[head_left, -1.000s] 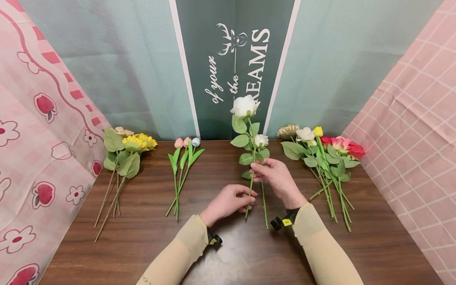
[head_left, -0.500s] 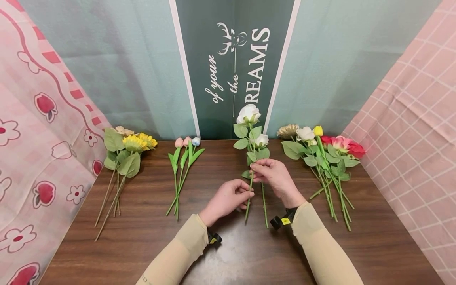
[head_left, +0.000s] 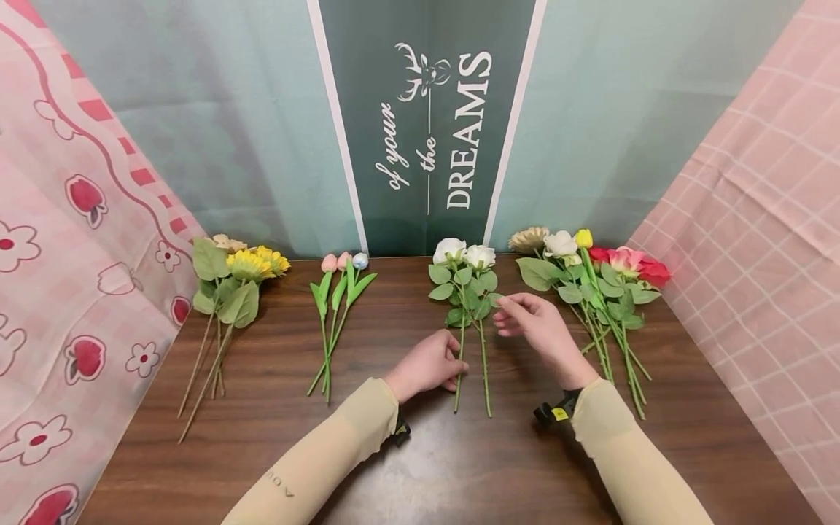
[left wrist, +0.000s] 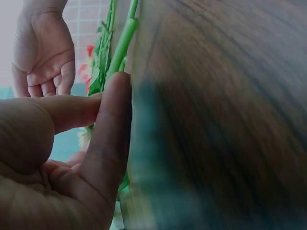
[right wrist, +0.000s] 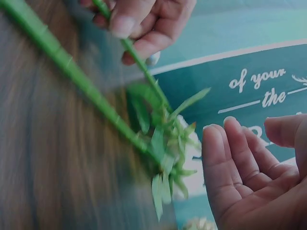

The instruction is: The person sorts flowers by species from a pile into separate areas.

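Note:
Two white roses lie side by side at the back middle of the table, the left rose (head_left: 449,250) almost touching the right rose (head_left: 481,256). My left hand (head_left: 429,361) pinches the left rose's stem low down between thumb and fingers. The right wrist view shows this pinch too, on the thin green stem (right wrist: 144,67). My right hand (head_left: 538,328) hovers just right of the right rose's leaves, fingers relaxed and holding nothing. In the left wrist view, that right hand (left wrist: 45,52) appears palm-on beyond the stems.
Sunflowers (head_left: 249,264) with brown stems lie at the far left. Pink and blue tulips (head_left: 345,262) lie left of the roses. A mixed bunch with red flowers (head_left: 653,271) and a yellow tulip (head_left: 584,238) lies at the right. Fabric walls border the wooden table (head_left: 420,467).
The left white rose has come down onto the table beside the other one. My right hand has let go of its stem and moved right; my left hand stays on the lower stem.

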A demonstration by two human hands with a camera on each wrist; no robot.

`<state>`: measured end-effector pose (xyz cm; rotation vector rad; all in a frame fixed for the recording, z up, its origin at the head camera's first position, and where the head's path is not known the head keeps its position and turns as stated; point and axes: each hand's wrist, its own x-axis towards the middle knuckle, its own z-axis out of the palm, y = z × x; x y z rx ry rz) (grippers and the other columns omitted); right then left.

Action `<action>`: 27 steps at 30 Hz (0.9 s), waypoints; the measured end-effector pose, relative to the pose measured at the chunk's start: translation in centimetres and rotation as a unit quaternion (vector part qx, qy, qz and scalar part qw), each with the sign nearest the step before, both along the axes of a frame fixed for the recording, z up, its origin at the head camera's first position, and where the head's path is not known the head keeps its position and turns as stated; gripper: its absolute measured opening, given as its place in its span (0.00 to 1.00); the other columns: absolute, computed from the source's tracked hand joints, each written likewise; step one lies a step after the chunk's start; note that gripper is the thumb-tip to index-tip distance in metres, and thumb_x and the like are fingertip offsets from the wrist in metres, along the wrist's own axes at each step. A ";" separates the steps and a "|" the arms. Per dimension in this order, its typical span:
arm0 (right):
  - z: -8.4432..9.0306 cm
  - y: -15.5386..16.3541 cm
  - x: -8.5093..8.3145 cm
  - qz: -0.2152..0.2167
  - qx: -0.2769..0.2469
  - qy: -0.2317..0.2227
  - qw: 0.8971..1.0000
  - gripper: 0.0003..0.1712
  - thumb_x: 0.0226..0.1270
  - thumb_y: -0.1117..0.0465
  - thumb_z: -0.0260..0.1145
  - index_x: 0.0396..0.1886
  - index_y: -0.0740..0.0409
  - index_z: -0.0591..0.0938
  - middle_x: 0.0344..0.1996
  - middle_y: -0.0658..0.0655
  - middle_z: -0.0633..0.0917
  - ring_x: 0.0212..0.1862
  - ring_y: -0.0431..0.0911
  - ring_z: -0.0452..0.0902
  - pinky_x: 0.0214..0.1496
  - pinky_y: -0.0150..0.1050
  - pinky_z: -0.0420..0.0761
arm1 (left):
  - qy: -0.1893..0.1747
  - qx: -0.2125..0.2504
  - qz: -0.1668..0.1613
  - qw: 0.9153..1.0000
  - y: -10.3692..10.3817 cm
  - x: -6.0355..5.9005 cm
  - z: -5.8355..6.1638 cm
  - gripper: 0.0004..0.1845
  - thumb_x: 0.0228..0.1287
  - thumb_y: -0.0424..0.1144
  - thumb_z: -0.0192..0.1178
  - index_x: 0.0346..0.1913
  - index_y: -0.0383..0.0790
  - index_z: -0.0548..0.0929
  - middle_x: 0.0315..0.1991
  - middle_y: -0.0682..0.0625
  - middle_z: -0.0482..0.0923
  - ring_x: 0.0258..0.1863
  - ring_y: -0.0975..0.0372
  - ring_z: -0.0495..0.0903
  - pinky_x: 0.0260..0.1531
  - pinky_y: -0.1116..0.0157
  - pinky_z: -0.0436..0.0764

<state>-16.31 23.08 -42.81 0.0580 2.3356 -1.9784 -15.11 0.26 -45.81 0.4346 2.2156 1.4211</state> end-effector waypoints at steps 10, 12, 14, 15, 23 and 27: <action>-0.2 5.8 1.3 0.004 0.138 -0.004 0.990 0.27 0.79 0.50 0.61 0.58 0.71 0.79 0.45 0.69 0.87 0.45 0.57 0.86 0.44 0.42 0.88 | 0.045 -0.051 -0.038 0.997 1.0 0.5 0.2 0.14 0.69 0.33 0.66 0.52 0.31 0.77 0.27 0.47 0.82 0.20 0.62 0.82 0.25 0.66 0.84; 0.0 7.8 1.3 -0.007 0.172 -0.004 0.985 0.27 0.79 0.49 0.61 0.59 0.71 0.79 0.45 0.69 0.87 0.44 0.55 0.87 0.42 0.42 0.88 | 0.119 -0.104 -0.051 0.986 1.0 0.5 0.7 0.13 0.70 0.38 0.66 0.52 0.35 0.80 0.27 0.54 0.81 0.23 0.66 0.80 0.28 0.68 0.81; 0.4 10.1 1.1 -0.023 0.205 0.000 0.979 0.27 0.79 0.50 0.60 0.58 0.71 0.79 0.45 0.69 0.87 0.42 0.51 0.87 0.40 0.41 0.87 | 0.198 -0.149 -0.069 0.966 1.2 0.6 1.4 0.14 0.71 0.42 0.65 0.54 0.40 0.82 0.30 0.58 0.80 0.27 0.68 0.79 0.32 0.69 0.79; 0.5 11.4 1.0 -0.034 0.223 0.004 0.974 0.26 0.79 0.51 0.60 0.58 0.72 0.79 0.43 0.69 0.87 0.40 0.50 0.87 0.39 0.40 0.87 | 0.234 -0.163 -0.080 0.955 1.3 0.7 1.7 0.15 0.72 0.44 0.64 0.55 0.41 0.82 0.32 0.59 0.80 0.30 0.69 0.79 0.35 0.69 0.79; 1.3 20.3 0.5 -0.037 0.403 0.008 0.915 0.24 0.78 0.50 0.59 0.36 0.69 0.84 0.26 0.56 0.83 0.29 0.44 0.74 0.30 0.39 0.75 | 0.442 -0.244 -0.251 0.826 4.7 2.1 3.4 0.30 0.75 0.54 0.59 0.74 0.47 0.72 0.68 0.50 0.73 0.68 0.58 0.71 0.70 0.63 0.67; 1.3 21.9 0.6 0.019 0.413 -0.060 0.909 0.28 0.77 0.46 0.61 0.33 0.69 0.85 0.25 0.55 0.86 0.29 0.47 0.79 0.33 0.42 0.79 | 0.489 -0.271 -0.304 0.771 6.9 3.2 3.4 0.34 0.75 0.58 0.57 0.77 0.49 0.67 0.74 0.49 0.66 0.74 0.55 0.64 0.75 0.60 0.59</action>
